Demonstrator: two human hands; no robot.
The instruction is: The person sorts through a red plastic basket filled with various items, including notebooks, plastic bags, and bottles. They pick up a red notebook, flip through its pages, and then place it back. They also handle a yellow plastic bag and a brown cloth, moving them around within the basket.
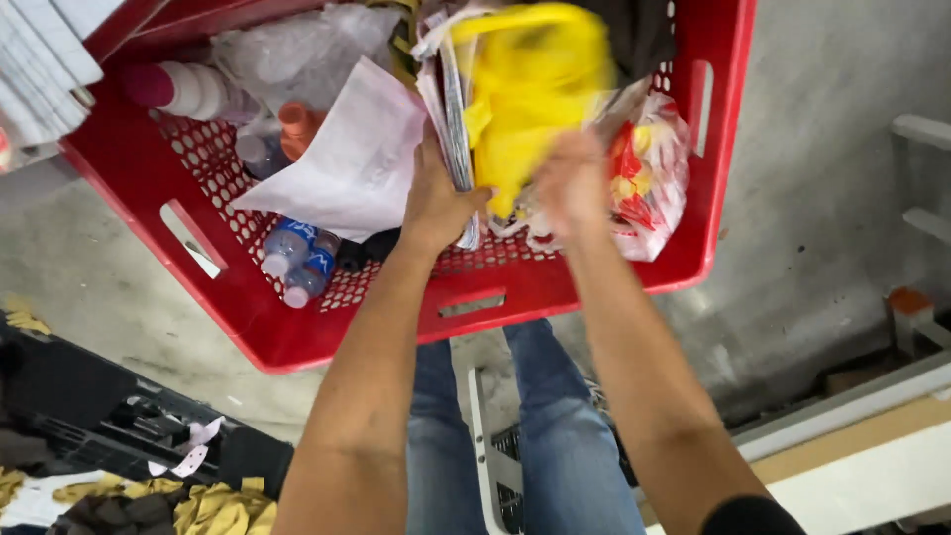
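Observation:
Both my arms reach into a red plastic crate (297, 332) in front of me. My left hand (436, 198) presses against a stack of papers or magazines (454, 109) standing on edge, fingers wrapped around its lower edge. My right hand (573, 183) is blurred and grips a yellow bag or cloth (530, 79) beside a clear wrapper with red and yellow print (644, 168). A large white paper sheet (362, 159) lies just left of my left hand.
The crate also holds blue-labelled plastic bottles (297, 258), a pink-capped white bottle (183, 89), an orange-capped bottle (297, 124) and crumpled clear plastic (297, 50). A black bin (89, 406) with yellow rags (213, 505) sits lower left. My jeans-clad legs (555, 436) stand on concrete floor.

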